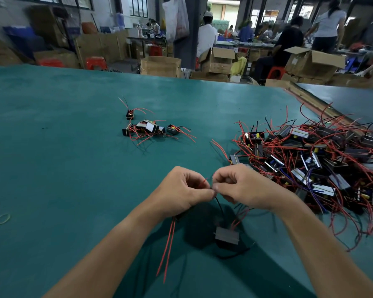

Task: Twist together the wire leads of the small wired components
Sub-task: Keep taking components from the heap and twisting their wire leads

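Observation:
My left hand (181,190) and my right hand (241,186) meet fingertip to fingertip above the green table (63,168), each pinching thin wire leads at the same spot. A small dark component (227,235) hangs below them on a black lead and red leads. A second component is mostly hidden under my left palm; two long red leads (168,250) dangle from it. A large tangled heap of components with red wires (314,160) lies to the right. A small group of several components (148,127) sits further back at centre.
A yellow rubber band (2,218) lies at the left of the table. A second table surface (353,104) adjoins at the far right. Beyond the table edge stand cardboard boxes (160,66), red stools and several people at other benches.

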